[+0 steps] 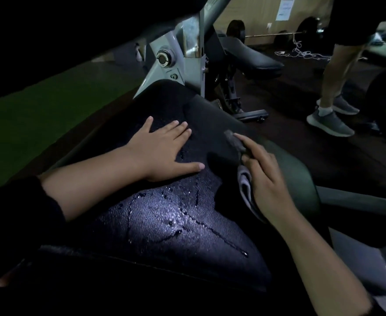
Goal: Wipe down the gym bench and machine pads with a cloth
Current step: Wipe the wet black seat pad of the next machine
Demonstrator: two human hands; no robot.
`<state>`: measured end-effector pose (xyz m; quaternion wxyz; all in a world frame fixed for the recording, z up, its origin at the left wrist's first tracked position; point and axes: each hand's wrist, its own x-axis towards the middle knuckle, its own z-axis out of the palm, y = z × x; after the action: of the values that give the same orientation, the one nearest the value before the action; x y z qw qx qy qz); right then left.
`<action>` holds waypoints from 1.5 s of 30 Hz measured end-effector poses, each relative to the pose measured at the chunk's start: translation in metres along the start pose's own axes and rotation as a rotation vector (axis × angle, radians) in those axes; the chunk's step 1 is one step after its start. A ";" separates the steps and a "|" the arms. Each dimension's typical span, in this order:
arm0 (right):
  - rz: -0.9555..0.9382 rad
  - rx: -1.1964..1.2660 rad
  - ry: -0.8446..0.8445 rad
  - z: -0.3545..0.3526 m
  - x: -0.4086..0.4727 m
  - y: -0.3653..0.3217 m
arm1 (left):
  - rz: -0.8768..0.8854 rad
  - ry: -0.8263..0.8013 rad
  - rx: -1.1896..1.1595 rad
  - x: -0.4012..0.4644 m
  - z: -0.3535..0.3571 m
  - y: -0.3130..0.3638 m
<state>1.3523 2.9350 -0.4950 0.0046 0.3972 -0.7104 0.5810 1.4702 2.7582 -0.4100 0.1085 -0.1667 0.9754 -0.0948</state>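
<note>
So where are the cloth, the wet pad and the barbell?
cloth (244, 188): head view, folded edge below the right hand.
wet pad (164, 215): head view, shiny wet middle.
barbell (271, 34): head view, thin bar.

My left hand (164, 148) lies flat, fingers straight, on the black pad (164, 224), which is wet with droplets and streaks under a bright glare. My right hand (263, 176) holds a grey cloth (244, 185) against the pad's right edge. Behind stand a grey machine frame (167, 62), a second bench (249, 55), a barbell (276, 34) and another person's legs (333, 87) in grey shoes.
</note>
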 end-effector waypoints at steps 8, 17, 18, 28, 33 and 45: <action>-0.140 -0.196 -0.124 0.000 -0.080 -0.036 | 0.055 0.021 0.011 -0.064 0.010 0.009; -0.215 -0.588 -0.080 0.018 -0.105 -0.043 | 0.034 0.187 -0.047 -0.115 0.032 -0.016; -0.213 -0.599 -0.067 0.019 -0.105 -0.044 | 0.034 0.199 -0.050 -0.116 0.034 -0.016; -0.259 -0.663 -0.078 0.022 -0.100 -0.039 | 0.010 0.261 -0.106 -0.132 0.042 -0.030; -0.182 -0.672 -0.119 0.056 -0.066 -0.060 | -0.012 0.316 -0.178 -0.129 0.045 -0.030; -0.496 -0.631 -0.312 0.019 -0.089 -0.045 | -0.021 0.360 -0.165 -0.128 0.048 -0.032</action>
<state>1.4478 2.9685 -0.5055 0.1577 0.6181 -0.7287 0.2493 1.6094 2.7660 -0.4261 -0.0825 -0.1654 0.9818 -0.0441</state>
